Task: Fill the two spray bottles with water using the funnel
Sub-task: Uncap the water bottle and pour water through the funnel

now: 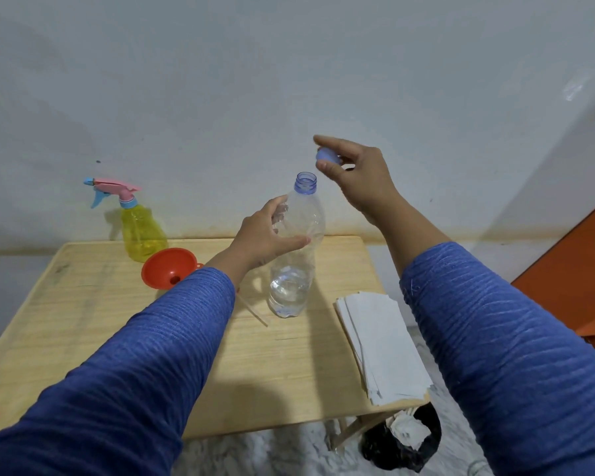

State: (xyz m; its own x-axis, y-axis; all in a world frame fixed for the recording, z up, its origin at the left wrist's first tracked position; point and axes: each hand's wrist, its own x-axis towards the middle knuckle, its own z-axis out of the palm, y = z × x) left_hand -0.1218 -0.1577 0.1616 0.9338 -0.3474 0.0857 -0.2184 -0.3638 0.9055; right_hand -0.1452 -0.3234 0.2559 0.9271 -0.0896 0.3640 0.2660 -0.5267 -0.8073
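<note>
**Cap in hand above the open water bottle**

The left hand (267,235) grips the upper body of the clear water bottle (298,249), which stands upright on the wooden table (83,304) with water only in its lower part. The right hand (354,173) pinches the blue cap (327,156) between thumb and fingers, just above and to the right of the open neck. Whether the cap is coming off or going back on cannot be told from this view.

The red funnel (167,267) lies on the table just left of the left forearm. The yellow spray bottle (141,231) stands behind it, sprayer head fitted, well apart from both hands. Only one spray bottle shows. If pouring comes next, it likely calls for setting the cap down, unscrewing the sprayer and seating the funnel.
</note>
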